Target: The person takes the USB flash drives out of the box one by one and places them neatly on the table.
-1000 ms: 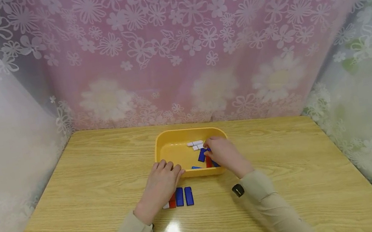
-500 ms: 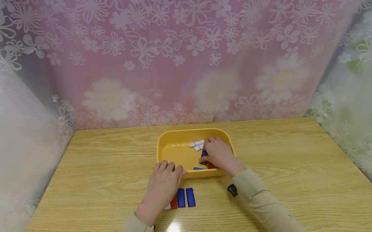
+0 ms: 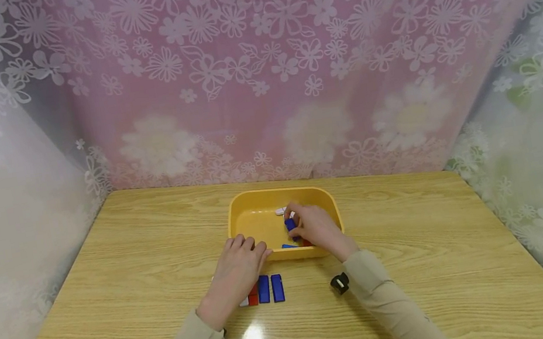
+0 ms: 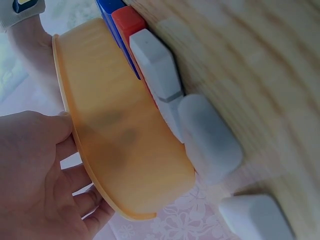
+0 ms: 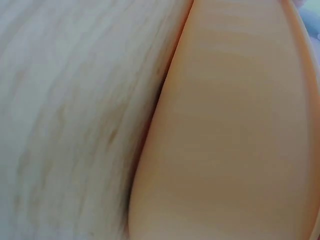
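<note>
In the head view, my right hand [image 3: 317, 228] is inside the yellow plastic basin [image 3: 255, 222], pinching a blue stick [image 3: 290, 224] between thumb and fingers; it looks like a capped USB flash drive. My left hand [image 3: 234, 270] grips the basin's near rim. The left wrist view shows that thumb on the rim and the fingers behind it. Also in the basin lie a white stick [image 3: 280, 211], a light blue one [image 3: 289, 245] and a red one [image 3: 306, 243], partly hidden by my right hand. The right wrist view shows only basin wall and tabletop.
Before the basin, sticks stand in a row: two blue, the right one [image 3: 277, 288] in full view, then a red one [image 3: 253, 298] and white ones partly under my left hand. A rounded white piece [image 4: 210, 137] continues the row. Flowered curtains [image 3: 257, 77] surround the wooden table [image 3: 425, 263].
My right hand has reached among the sticks, taken hold of a blue one and shifted slightly left with it. The left hand stays on the basin rim.
</note>
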### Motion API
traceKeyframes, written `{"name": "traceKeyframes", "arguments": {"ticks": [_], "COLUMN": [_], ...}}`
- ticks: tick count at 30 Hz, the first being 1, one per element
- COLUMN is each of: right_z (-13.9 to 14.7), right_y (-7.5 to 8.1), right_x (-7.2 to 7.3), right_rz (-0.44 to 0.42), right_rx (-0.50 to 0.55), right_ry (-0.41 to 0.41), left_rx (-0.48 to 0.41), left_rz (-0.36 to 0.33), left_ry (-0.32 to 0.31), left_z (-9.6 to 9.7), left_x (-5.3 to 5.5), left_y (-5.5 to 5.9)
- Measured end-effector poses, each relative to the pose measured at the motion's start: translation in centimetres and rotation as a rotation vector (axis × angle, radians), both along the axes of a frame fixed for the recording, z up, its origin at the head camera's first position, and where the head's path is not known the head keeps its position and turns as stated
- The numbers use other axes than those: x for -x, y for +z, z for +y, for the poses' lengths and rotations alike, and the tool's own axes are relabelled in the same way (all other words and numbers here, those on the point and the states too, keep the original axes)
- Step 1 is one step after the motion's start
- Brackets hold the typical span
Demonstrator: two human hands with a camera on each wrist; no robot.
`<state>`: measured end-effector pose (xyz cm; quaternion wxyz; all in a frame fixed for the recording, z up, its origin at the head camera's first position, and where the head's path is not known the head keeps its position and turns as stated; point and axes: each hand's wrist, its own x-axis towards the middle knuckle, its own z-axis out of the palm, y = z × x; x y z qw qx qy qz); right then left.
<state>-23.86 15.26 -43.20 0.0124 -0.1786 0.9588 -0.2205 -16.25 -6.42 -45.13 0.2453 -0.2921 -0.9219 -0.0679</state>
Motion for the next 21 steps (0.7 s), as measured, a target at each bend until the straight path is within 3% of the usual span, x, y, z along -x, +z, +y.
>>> {"name": "traceKeyframes", "arguments": {"ticks": [7, 13, 21], "right_z": [0.4, 1.2, 1.9], "right_y": [0.1, 1.3, 2.9], "right_x": [-0.4, -2.0, -5.5], "right_rz": [0.054, 0.112, 0.079], "right_rx": [0.150, 0.277, 0.464], "right_ry": [-0.075, -0.129, -0.049], "left_rx": [-0.006, -0.001, -0.010], "left_rz": [0.003, 0.011, 0.010], "left_ry": [-0.005, -0.011, -0.004], "left_z": [0.0, 0.0, 0.0], "left_x": [-0.1, -0.1, -0.1], "left_y": [0.1, 0.1, 0.1]}}
